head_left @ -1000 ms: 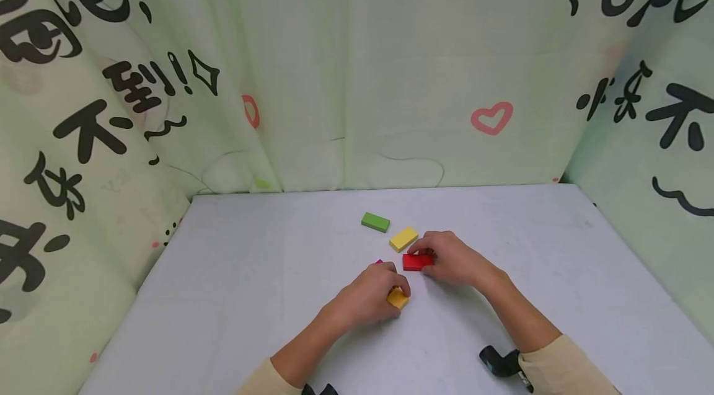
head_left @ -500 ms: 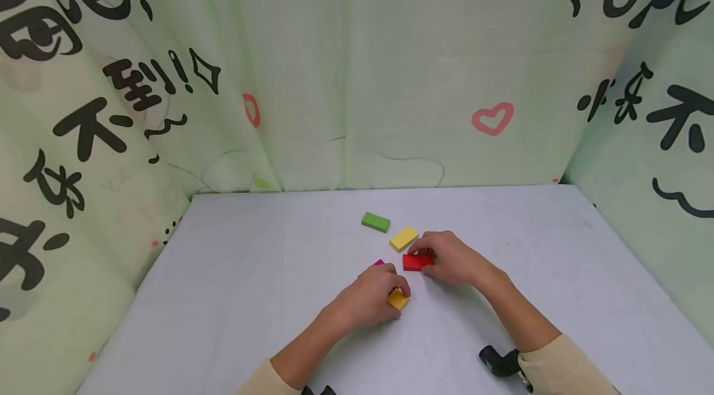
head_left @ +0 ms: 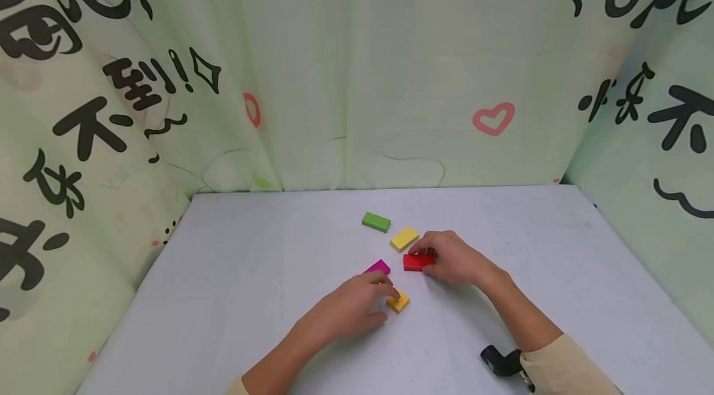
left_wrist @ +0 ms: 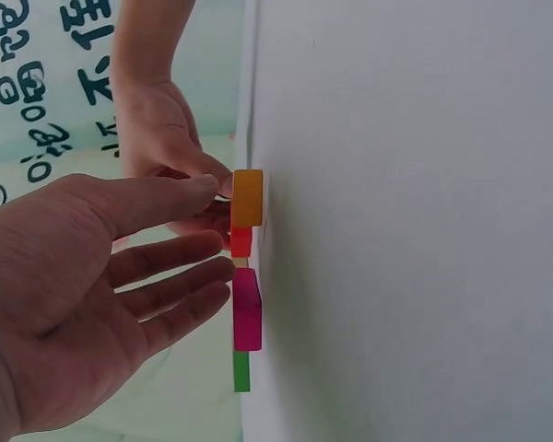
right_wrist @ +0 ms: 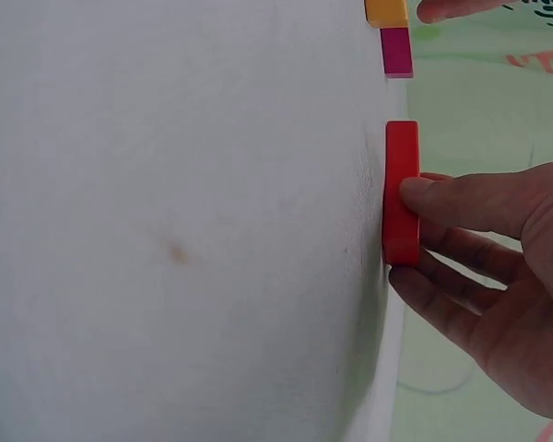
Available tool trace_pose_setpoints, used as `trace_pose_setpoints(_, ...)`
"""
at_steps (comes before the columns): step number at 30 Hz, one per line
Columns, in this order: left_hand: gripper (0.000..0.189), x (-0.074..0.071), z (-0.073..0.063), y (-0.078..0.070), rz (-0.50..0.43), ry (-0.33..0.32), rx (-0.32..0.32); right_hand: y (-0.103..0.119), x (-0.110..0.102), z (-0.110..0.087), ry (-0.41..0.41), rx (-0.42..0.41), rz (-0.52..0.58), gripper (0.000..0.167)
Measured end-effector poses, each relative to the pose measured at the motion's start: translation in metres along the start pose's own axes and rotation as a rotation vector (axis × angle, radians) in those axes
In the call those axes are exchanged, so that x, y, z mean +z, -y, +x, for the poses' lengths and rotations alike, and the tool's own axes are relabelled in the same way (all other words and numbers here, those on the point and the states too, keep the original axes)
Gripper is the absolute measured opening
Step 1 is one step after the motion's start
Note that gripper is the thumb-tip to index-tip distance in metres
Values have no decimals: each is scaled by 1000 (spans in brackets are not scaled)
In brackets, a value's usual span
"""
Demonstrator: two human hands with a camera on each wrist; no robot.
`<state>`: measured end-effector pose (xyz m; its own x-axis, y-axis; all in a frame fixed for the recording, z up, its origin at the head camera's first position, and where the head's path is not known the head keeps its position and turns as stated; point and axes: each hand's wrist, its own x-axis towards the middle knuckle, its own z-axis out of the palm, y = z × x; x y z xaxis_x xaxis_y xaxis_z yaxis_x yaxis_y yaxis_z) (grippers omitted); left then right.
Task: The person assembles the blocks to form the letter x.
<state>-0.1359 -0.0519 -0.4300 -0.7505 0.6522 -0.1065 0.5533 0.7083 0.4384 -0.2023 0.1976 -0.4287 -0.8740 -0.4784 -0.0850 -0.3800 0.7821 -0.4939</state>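
In the head view, my right hand (head_left: 454,258) pinches a red block (head_left: 413,263) lying on the white table. The right wrist view shows the thumb on the red block's (right_wrist: 402,216) near face and fingers behind it. My left hand (head_left: 347,309) is beside an orange-yellow block (head_left: 400,302), thumb and fingers spread apart. In the left wrist view those fingers are extended and the orange block (left_wrist: 248,198) sits on the table beyond the thumb tip. A magenta block (head_left: 379,267) lies just past the left hand, which covers part of it.
A yellow block (head_left: 404,239) and a green block (head_left: 376,222) lie farther back on the white table (head_left: 251,258). A printed curtain (head_left: 413,72) encloses the back and sides. A black device (head_left: 499,363) is at the right wrist.
My left hand has let go of the orange-yellow block and drawn back to the left, its fingers spreading. More of the magenta block shows. The right hand stays on the red block.
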Motion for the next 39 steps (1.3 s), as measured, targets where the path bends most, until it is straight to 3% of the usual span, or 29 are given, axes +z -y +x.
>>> trace_pose_setpoints(7,41,1,-17,1,63,76,52,1,1,-2,-4,12,8,34)
trace_pose_setpoints(14,54,4,-22,0,123,128,90,0,0,-9,-16,29,5,35)
trace_pose_setpoints(24,72,8,-29,0,185,169,73,2,-2,-28,-43,41,2,35)
trace_pose_setpoints(39,84,7,-31,-3,151,239,17,22,3,-51,-16,37,10,38)
